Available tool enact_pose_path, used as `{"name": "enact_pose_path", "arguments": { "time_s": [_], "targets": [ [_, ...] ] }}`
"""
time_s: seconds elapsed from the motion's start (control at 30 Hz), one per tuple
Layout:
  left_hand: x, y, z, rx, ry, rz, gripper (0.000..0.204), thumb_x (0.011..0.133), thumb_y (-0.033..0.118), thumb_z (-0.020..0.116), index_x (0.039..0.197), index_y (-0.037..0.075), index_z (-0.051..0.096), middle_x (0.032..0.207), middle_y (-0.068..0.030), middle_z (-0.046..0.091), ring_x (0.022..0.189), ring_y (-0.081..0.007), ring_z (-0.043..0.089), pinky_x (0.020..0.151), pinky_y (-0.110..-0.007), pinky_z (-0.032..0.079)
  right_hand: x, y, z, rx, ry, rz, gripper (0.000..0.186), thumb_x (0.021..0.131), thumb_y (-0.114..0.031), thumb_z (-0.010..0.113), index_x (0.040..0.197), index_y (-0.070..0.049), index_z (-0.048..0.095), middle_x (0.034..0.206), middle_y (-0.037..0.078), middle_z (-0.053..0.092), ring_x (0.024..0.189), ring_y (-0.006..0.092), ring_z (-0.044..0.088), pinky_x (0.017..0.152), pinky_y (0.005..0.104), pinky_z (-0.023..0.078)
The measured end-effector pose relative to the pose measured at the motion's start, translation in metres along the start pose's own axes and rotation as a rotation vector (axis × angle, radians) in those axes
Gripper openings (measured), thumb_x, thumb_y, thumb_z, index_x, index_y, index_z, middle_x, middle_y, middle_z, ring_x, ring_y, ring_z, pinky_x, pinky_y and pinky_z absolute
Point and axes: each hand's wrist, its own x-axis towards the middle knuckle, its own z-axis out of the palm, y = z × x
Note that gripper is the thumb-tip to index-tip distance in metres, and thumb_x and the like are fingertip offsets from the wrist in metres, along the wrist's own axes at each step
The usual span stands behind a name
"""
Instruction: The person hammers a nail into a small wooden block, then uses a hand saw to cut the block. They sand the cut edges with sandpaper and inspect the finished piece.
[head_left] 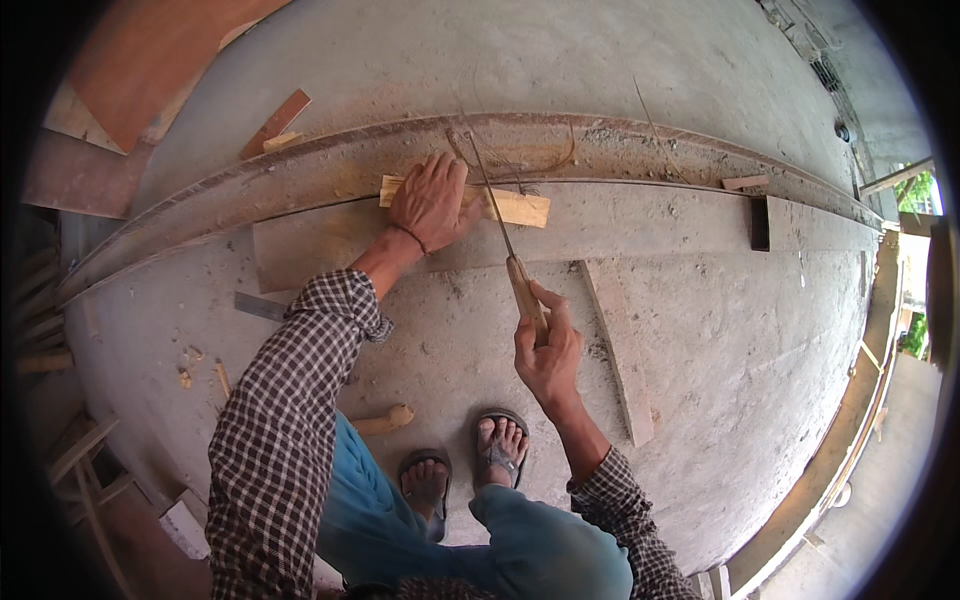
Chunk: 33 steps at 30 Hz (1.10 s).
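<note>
My left hand [432, 203] is closed over a short yellow piece of wood [522, 208], pressing it down at the edge of a long dusty board. In my right hand [551, 350] is a handsaw [511, 262], my fingers wrapped round its wooden handle. Its thin blade points away from me and lies across the wood, just right of my left hand. How deep the blade sits in the wood I cannot tell. The long board [350, 235] lies on the concrete floor, and a rusty metal beam [330, 185] runs just beyond it.
Reddish-brown panels [140, 70] lie at the far left. A narrow wooden strip [615, 350] rests on the floor right of my right hand. Near my feet is a rounded wooden handle [385, 420]. A small dark rectangular piece [760, 223] stands on the board's right part.
</note>
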Motion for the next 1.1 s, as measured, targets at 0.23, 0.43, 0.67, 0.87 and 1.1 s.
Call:
{"name": "enact_pose_path", "arguments": {
  "time_s": [0.23,0.43,0.67,0.87,1.1],
  "targets": [
    [-0.008,0.02,-0.004,0.001,-0.027,-0.085,0.04,0.088,0.039,0.069,0.1,0.004,0.055,0.101,-0.0162,0.05,0.098,-0.0318,0.052,0.085,-0.046,0.046,-0.018,0.018,0.001,-0.057,0.065,-0.002,0.031,0.097,-0.011,0.063,0.127,-0.003,0.062,0.068,0.015,0.064,0.054,0.0197,0.063,0.053,0.033,0.049],
    [-0.04,0.014,-0.02,-0.014,-0.029,-0.038,0.043,0.085,0.04,0.071,0.106,0.005,0.059,0.102,-0.0157,0.052,0.101,-0.0312,0.053,0.084,-0.047,0.048,-0.062,0.02,0.008,-0.042,0.105,-0.117,0.028,0.097,-0.006,0.065,0.125,-0.003,0.063,0.069,0.014,0.064,0.05,0.0171,0.061,0.053,0.0322,0.05],
    [-0.088,0.004,-0.045,0.005,-0.038,-0.035,0.045,0.084,0.041,0.074,0.107,0.004,0.064,0.104,-0.0149,0.053,0.102,-0.0312,0.055,0.082,-0.047,0.05,-0.084,-0.023,0.044,-0.048,-0.019,0.076,0.028,0.096,-0.005,0.066,0.123,-0.004,0.062,0.077,0.017,0.07,0.062,0.0204,0.072,0.056,0.0308,0.053],
    [-0.146,-0.006,-0.064,-0.014,-0.065,0.081,0.044,0.084,0.042,0.073,0.107,0.005,0.068,0.104,-0.0138,0.053,0.101,-0.0307,0.055,0.082,-0.047,0.05,-0.164,-0.031,0.06,0.032,0.108,-0.065,0.027,0.095,-0.003,0.065,0.122,-0.004,0.062,0.072,0.016,0.066,0.052,0.0191,0.064,0.052,0.0318,0.05],
    [-0.146,-0.01,-0.069,0.01,-0.124,0.021,0.039,0.085,0.041,0.074,0.105,0.009,0.067,0.104,-0.0124,0.053,0.105,-0.0287,0.053,0.087,-0.045,0.047,-0.148,-0.044,0.074,-0.051,0.004,0.082,0.034,0.094,-0.005,0.067,0.126,-0.007,0.06,0.082,0.021,0.07,0.064,0.0393,0.07,0.057,0.0427,0.055]
  ]
}}
